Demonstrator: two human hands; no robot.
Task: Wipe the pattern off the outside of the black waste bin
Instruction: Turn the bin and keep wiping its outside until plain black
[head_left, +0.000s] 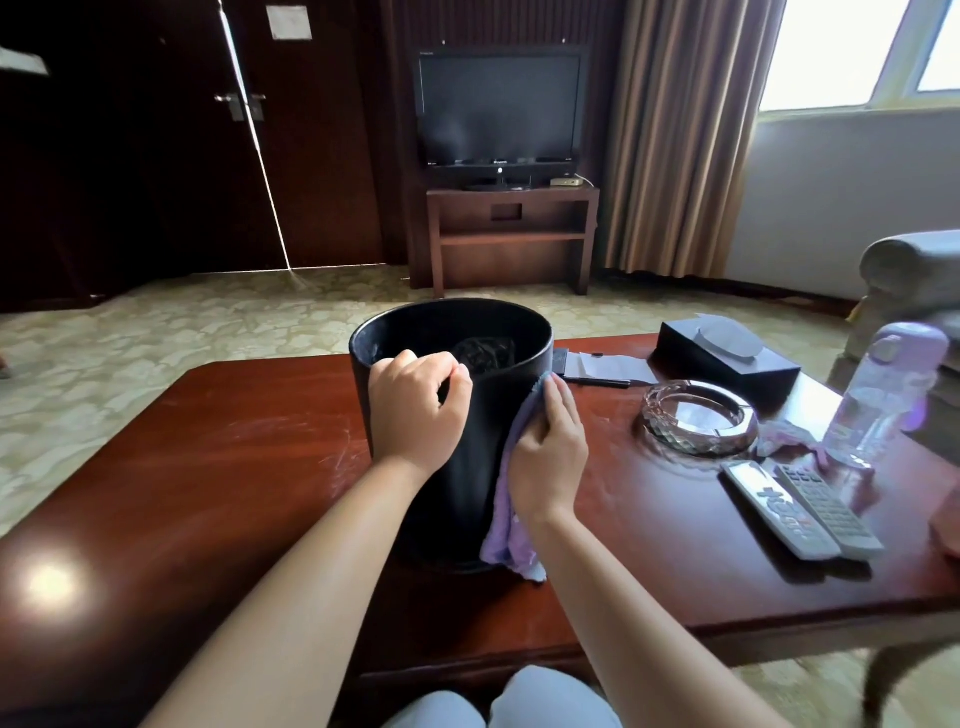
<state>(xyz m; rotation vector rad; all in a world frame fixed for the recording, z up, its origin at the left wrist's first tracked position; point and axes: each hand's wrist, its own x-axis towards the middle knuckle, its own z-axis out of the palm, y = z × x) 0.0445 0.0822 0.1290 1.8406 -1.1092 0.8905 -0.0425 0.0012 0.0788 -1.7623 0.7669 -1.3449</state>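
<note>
Head view. Glossy reddish wood bench (208, 467), scuffed near its middle; patterned carpet, a TV (501, 109) on a stand, curtains beyond. Black waste bin (457, 483) upright mid-bench, something dark and crumpled inside. Left hand (418, 410) grips the near rim, fingers curled over it. Right hand (548, 457) presses a purple cloth (506, 530) flat against the bin's outer right side. Glass ashtray (698, 421) and two remotes (802, 506) to the right.
</note>
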